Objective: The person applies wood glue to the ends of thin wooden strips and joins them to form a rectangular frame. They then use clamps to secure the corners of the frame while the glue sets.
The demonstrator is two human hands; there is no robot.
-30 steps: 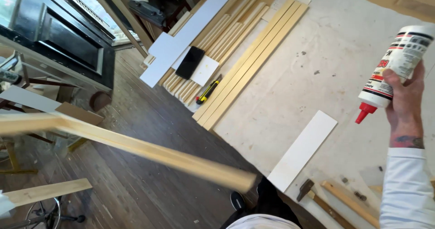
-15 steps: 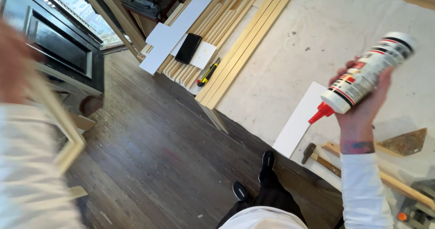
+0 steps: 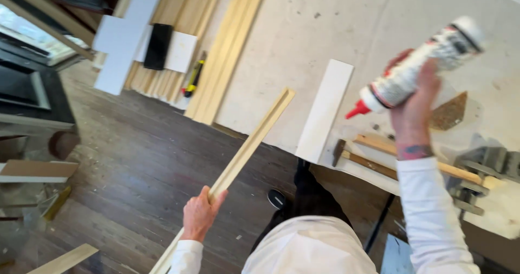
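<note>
My left hand [image 3: 199, 214] grips a long pale wooden moulding strip [image 3: 254, 141] that slants up to the right, its far end over the sheet on the floor. My right hand [image 3: 414, 103] is raised and wrapped around a white glue bottle [image 3: 414, 68] with a red nozzle pointing down to the left. Below that hand a hammer [image 3: 368, 164] with a wooden handle lies on the sheet, next to a white board [image 3: 325, 108].
A large pale sheet [image 3: 336, 30] covers the floor at right. Several wooden strips [image 3: 227, 46] and white boards [image 3: 130, 35] lie at the top left, with a yellow utility knife [image 3: 193, 79] and a black block [image 3: 158, 46]. Dark wood flooring [image 3: 135, 171] fills the left. A metal tool [image 3: 482, 171] sits at right.
The view has shifted right. My left hand has swung the wooden strip from the far left into the middle, pointing up right. My right hand with the bottle has risen slightly.
</note>
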